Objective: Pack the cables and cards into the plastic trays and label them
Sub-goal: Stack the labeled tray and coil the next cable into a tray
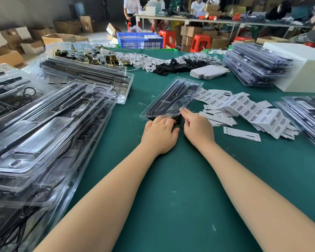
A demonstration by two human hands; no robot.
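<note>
Clear plastic tray [171,99] lies at table centre, its near end just above both hands; left hand [159,136] curls over a black cable coil [177,121] at the tray's 6 o'clock edge — likely tucking it in — while the right hand [198,130] is loosely curled, forefinger touching the tray corner, probably to steady it. Barcode label strips [253,110] at 3 o'clock are within reach; filled tray stacks [44,133] crowd 9 o'clock — no obstruction between.

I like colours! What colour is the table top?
Dark green table top, clearest in the head view.
</note>
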